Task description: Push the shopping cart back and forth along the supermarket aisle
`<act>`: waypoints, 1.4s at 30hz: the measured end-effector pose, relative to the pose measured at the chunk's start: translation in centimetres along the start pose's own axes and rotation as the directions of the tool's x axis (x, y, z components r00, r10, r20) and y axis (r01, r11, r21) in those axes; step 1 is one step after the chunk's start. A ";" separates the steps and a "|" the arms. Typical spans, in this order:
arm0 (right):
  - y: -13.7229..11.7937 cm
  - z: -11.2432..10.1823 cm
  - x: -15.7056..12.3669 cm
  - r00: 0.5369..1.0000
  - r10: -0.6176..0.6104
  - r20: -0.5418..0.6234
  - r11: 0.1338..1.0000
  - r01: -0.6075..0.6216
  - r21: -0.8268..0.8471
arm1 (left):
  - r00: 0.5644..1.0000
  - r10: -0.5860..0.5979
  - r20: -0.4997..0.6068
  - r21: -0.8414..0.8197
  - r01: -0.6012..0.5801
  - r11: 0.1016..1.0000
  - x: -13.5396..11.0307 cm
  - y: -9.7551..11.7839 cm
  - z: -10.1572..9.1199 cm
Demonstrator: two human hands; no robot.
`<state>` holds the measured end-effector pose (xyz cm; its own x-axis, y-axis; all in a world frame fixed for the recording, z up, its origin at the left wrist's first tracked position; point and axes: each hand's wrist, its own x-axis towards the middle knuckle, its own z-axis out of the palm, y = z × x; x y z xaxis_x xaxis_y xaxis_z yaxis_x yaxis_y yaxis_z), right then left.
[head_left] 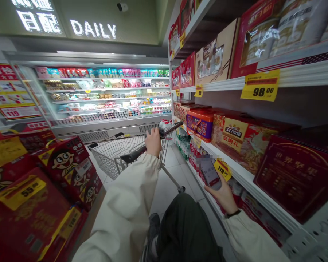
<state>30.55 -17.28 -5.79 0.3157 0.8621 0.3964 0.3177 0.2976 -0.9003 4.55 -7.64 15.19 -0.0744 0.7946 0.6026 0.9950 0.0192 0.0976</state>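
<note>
Left hand closed round cart handle. Right hand cradles phone, screen up, near shelf edge and 119 tag. Cart basket contents unclear from here.

A wire shopping cart stands at frame centre, angled away, its black handle gripped by the left hand. At lower right, the right hand holds a smartphone, screen facing up.
</note>
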 end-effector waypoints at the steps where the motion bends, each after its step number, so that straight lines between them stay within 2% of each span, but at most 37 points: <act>1: 0.1 0.1 0.1 1.000 -0.006 0.000 1.000 0.006 -0.016 | 0.995 -0.086 0.043 0.040 0.084 0.996 0.7 -1.1 0.4; 2: 0.2 0.2 0.1 1.000 -0.011 0.003 0.999 0.011 -0.031 | 0.985 -0.151 0.079 0.079 0.145 0.986 1.2 -2.2 0.7; 4: 0.2 0.5 0.4 1.000 -0.027 0.003 0.998 0.028 -0.062 | 0.976 -0.174 0.134 0.129 0.157 0.979 1.9 -4.4 1.0; 8: -0.7 1.6 0.7 0.995 -0.102 0.005 0.979 0.101 -0.174 | 0.983 -0.092 0.156 0.194 0.061 0.979 1.9 -8.4 1.0; 10: -1.6 2.3 0.6 0.991 -0.130 0.012 0.957 0.129 -0.259 | 0.984 -0.088 0.158 0.217 0.052 0.975 1.7 -10.2 0.8; 15: -4.2 5.0 0.2 0.983 -0.181 -0.029 0.905 0.155 -0.395 | 0.987 -0.067 0.149 0.271 0.024 0.962 0.9 -14.1 -0.5; 21: -6.8 8.6 0.4 0.967 -0.241 -0.085 0.907 0.193 -0.375 | 0.989 -0.018 0.148 0.295 -0.026 0.955 -0.7 -17.4 -2.4; 24: -7.5 9.4 0.4 0.959 -0.273 -0.075 0.906 0.230 -0.354 | 0.988 -0.027 0.155 0.285 -0.019 0.958 -1.6 -17.9 -3.1; 27: -7.8 9.6 0.4 0.957 -0.282 -0.071 0.908 0.242 -0.341 | 0.985 -0.034 0.171 0.273 -0.014 0.962 -2.7 -17.5 -3.9; 34: -8.2 9.1 0.4 0.954 -0.290 -0.071 0.909 0.252 -0.331 | 0.977 -0.017 0.211 0.269 -0.041 0.962 -5.3 -15.1 -5.5; 42: -9.5 8.8 -0.3 0.943 -0.316 -0.109 0.901 0.262 -0.346 | 0.974 0.061 0.218 0.208 -0.108 0.972 -7.0 -13.0 -6.0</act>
<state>19.57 -16.80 1.08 0.2948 0.6739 0.6775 0.6781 0.3520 -0.6452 -8.24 -17.14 14.45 0.0028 0.9076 0.4199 0.9891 0.0593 -0.1346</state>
